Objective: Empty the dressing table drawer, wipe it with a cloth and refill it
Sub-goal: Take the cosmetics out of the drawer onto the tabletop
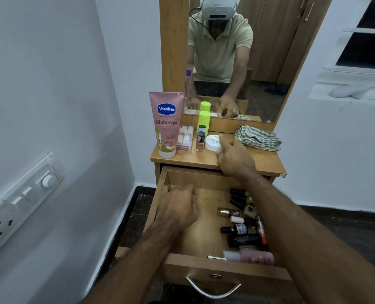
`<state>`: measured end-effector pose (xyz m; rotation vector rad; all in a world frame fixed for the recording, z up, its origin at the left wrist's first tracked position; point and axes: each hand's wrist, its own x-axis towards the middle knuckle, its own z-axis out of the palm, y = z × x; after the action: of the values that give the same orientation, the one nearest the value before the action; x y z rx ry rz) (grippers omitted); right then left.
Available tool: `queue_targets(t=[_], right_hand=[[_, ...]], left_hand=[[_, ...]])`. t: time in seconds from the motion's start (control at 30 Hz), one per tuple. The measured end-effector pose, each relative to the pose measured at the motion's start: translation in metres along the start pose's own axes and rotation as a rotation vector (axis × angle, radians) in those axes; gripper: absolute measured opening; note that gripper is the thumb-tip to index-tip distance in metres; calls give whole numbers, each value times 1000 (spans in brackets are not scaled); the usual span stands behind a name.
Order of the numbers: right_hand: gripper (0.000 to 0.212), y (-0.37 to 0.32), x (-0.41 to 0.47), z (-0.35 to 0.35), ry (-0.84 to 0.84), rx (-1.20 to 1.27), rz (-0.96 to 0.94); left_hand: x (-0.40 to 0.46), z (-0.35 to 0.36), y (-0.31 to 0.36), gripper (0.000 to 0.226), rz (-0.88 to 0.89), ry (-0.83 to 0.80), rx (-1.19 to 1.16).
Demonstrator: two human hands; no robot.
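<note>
Drawer (204, 178): pulled open, half emptied; small bottles (243, 227) are left along its right side.
Right hand (235, 159): fingers closed around the white jar (213, 142), set on the counter (265, 161) beside removed items.
Left hand (177, 207): lowered into the drawer's bare left part, fingers curled; contents cannot be told.
Cloth (258, 138): kept ready on the counter, just beyond the right hand.

Tall pink lotion tube (166, 125) stands at tabletop left; clear plastic case (184, 137), small nail-polish bottle (200, 141) and round white jar (213, 142) follow rightward, striped cloth (258, 138) far right. Lime-green bottle (203, 123) behind polish bottle. Open wooden drawer (204, 265) below: small bottles (243, 224) crowd its right side
</note>
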<state>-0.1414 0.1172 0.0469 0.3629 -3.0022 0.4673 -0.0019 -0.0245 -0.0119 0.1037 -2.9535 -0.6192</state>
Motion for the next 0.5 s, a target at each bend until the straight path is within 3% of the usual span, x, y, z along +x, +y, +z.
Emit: queue_targets(t=[0.1, 0.2, 0.27, 0.37, 0.5], right_hand=[[58, 3, -14, -7, 44, 216, 46], [19, 6, -55, -12, 48, 284, -23], [13, 10, -85, -7, -61, 184, -39], [27, 16, -111, 17, -248, -167, -82], [30, 23, -113, 32, -345, -381, -134]], left_hand=[[0, 1, -1, 24, 3, -7, 12], [0, 1, -1, 25, 15, 10, 12], [0, 1, -1, 26, 28, 17, 14], [-1, 2, -1, 27, 48, 23, 16], [-1, 2, -2, 31, 59, 2, 16]])
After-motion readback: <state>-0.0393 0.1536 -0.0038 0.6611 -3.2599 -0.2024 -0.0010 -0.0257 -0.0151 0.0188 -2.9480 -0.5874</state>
